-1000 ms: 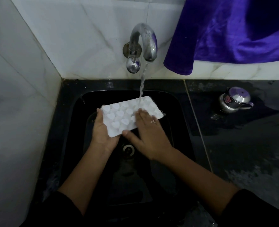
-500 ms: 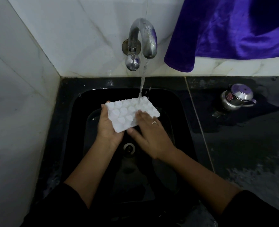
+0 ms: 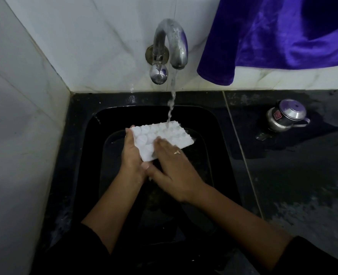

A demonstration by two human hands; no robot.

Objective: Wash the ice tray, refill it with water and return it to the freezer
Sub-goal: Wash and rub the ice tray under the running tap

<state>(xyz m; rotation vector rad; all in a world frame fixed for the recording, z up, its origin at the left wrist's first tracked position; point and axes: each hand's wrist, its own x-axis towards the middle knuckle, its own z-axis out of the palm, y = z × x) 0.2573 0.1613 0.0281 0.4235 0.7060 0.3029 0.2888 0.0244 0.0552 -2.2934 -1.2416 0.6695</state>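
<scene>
A white marble-tiled wall (image 3: 15,135) closes the left side of the black rectangular sink (image 3: 81,120). A curved chrome tap (image 3: 172,42) overhangs its back rim, and the water stream (image 3: 171,104) falls mid-basin. There the left hand (image 3: 131,153), its grip on a white heart-celled plastic ice tray (image 3: 164,133), and the flat right hand (image 3: 176,171) fill the space; the basin's right side is free. On the black stone table (image 3: 303,185) a small lidded steel pot (image 3: 285,116) stands near the back edge, with a purple velvet cloth (image 3: 283,32) hanging above that edge; the table's front is open.
</scene>
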